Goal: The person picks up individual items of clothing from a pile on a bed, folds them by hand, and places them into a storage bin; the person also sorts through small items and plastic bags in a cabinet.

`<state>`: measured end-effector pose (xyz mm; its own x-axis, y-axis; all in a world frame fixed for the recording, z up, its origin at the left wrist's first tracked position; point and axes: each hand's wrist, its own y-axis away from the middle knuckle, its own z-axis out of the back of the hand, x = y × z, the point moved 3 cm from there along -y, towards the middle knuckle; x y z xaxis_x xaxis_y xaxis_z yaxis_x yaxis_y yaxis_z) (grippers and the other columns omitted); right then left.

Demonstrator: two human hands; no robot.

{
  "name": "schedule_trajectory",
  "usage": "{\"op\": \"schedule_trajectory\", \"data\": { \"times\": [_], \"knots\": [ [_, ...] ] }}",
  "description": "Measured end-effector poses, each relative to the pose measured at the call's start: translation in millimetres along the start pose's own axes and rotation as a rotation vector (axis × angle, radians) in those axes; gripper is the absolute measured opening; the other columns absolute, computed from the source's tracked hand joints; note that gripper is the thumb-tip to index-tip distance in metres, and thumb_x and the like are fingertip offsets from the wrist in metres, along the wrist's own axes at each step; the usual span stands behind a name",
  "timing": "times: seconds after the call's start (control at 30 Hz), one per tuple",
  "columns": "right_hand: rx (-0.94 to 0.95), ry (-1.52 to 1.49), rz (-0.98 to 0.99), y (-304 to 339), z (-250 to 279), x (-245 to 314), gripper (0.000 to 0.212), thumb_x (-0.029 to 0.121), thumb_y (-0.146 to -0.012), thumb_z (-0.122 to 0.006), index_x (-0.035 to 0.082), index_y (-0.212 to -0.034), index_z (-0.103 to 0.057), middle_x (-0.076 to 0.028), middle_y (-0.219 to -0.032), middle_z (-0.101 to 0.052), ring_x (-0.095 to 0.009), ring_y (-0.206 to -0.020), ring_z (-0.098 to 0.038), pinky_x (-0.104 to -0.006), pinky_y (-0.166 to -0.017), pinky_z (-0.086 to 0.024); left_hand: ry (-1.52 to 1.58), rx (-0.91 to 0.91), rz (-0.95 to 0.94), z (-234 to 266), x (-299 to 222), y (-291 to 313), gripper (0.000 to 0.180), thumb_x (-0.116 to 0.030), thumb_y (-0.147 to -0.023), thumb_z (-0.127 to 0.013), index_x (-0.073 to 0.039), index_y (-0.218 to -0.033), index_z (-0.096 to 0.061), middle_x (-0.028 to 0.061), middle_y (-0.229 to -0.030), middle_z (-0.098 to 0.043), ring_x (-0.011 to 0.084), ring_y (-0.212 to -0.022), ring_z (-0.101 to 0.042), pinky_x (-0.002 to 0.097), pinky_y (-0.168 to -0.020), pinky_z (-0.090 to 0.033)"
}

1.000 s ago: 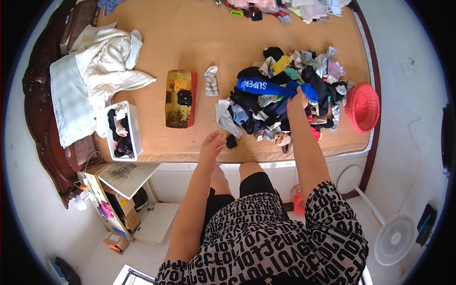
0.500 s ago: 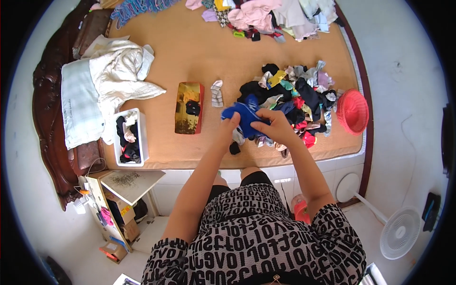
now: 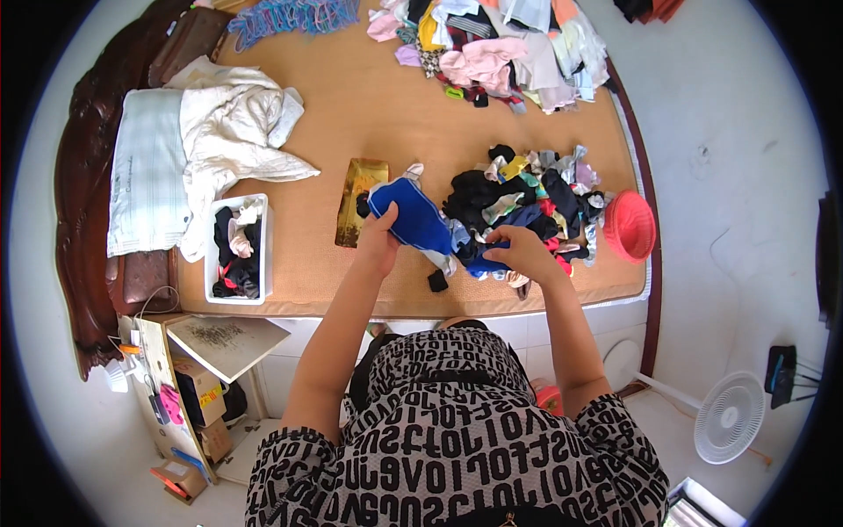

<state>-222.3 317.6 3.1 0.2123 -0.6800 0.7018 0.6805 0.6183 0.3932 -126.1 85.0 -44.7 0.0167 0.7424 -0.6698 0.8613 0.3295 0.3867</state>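
Note:
In my left hand (image 3: 381, 246) I grip a flat blue cloth piece (image 3: 413, 215) with pale edging, fingers closed on its left end. It stretches over the right side of the gold-lined box (image 3: 348, 230) and partly covers a grey-and-white sock (image 3: 413, 172). My right hand (image 3: 520, 253) is closed in a pinch on more blue cloth (image 3: 481, 263) at the front of a mixed heap of socks and small clothes (image 3: 527, 189). Whether the two blue parts are one garment I cannot tell. A small black piece (image 3: 438, 280) lies in front of the heap.
A white bin (image 3: 266, 263) with dark and pale clothes stands left. A red basket (image 3: 629, 227) sits right of the heap. A second clothes pile (image 3: 527, 61), blue hangers (image 3: 294, 22) and a white quilt (image 3: 230, 132) lie on the bed. A fan (image 3: 729, 417) stands on the floor.
My hands have moved apart: the left went leftward with the blue cloth, now spread flat and over the box edge. The right went slightly down toward the heap's front. The view has shifted slightly.

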Motion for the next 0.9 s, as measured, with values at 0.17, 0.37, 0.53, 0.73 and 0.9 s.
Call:
{"op": "schedule_trajectory", "data": {
  "times": [0.17, 0.37, 0.53, 0.73, 0.9],
  "knots": [
    [-0.140, -0.325, 0.202, 4, -4, 55, 0.017, 0.007, -0.080, -0.064, 0.001, -0.096, -0.063, -0.004, -0.086, -0.062, -0.010, -0.079, -0.055, -0.0234, -0.071, -0.044, 0.093, -0.212, 0.202, 45, 31, 7, 0.040, -0.025, -0.095, -0.046, -0.002, -0.126, -0.040, 0.0117, -0.123, -0.052, 0.0248, -0.108, -0.055, 0.0404, -0.089, -0.048],
    [-0.238, -0.746, 0.398, 26, 7, 118, 0.015, 0.002, -0.084, -0.062, 0.004, -0.099, -0.063, 0.002, -0.089, -0.056, -0.005, -0.081, -0.052, -0.0181, -0.074, -0.042, 0.291, -0.224, 0.417, 51, 42, 27, 0.044, -0.034, -0.097, -0.036, -0.003, -0.129, -0.039, 0.0142, -0.127, -0.049, 0.0282, -0.115, -0.050, 0.0445, -0.094, -0.044],
    [-0.195, -0.714, 0.436, 35, -18, 96, 0.015, 0.000, -0.083, -0.061, 0.003, -0.098, -0.064, 0.002, -0.089, -0.056, -0.005, -0.082, -0.052, -0.0176, -0.075, -0.041, 0.312, -0.170, 0.340, 39, 29, 31, 0.043, -0.034, -0.098, -0.033, -0.004, -0.129, -0.039, 0.0136, -0.128, -0.048, 0.0286, -0.117, -0.048, 0.0440, -0.097, -0.041],
    [-0.260, -0.769, -0.015, 37, -75, 19, 0.017, 0.006, -0.084, -0.062, 0.000, -0.100, -0.062, -0.002, -0.087, -0.061, -0.007, -0.078, -0.055, -0.0182, -0.070, -0.045, 0.363, -0.103, 0.191, 41, 6, 36, 0.043, -0.035, -0.099, -0.026, -0.005, -0.124, -0.043, 0.0109, -0.120, -0.054, 0.0257, -0.110, -0.054, 0.0451, -0.094, -0.043],
    [-0.266, -0.742, -0.075, 36, -86, 1, 0.023, 0.011, -0.082, -0.065, 0.000, -0.102, -0.063, -0.003, -0.087, -0.062, -0.008, -0.077, -0.056, -0.0189, -0.070, -0.045, 0.364, -0.048, 0.128, 27, -13, 52, 0.038, -0.035, -0.096, -0.038, -0.007, -0.121, -0.046, 0.0088, -0.114, -0.058, 0.0239, -0.103, -0.057, 0.0420, -0.088, -0.047]
  ]
}}
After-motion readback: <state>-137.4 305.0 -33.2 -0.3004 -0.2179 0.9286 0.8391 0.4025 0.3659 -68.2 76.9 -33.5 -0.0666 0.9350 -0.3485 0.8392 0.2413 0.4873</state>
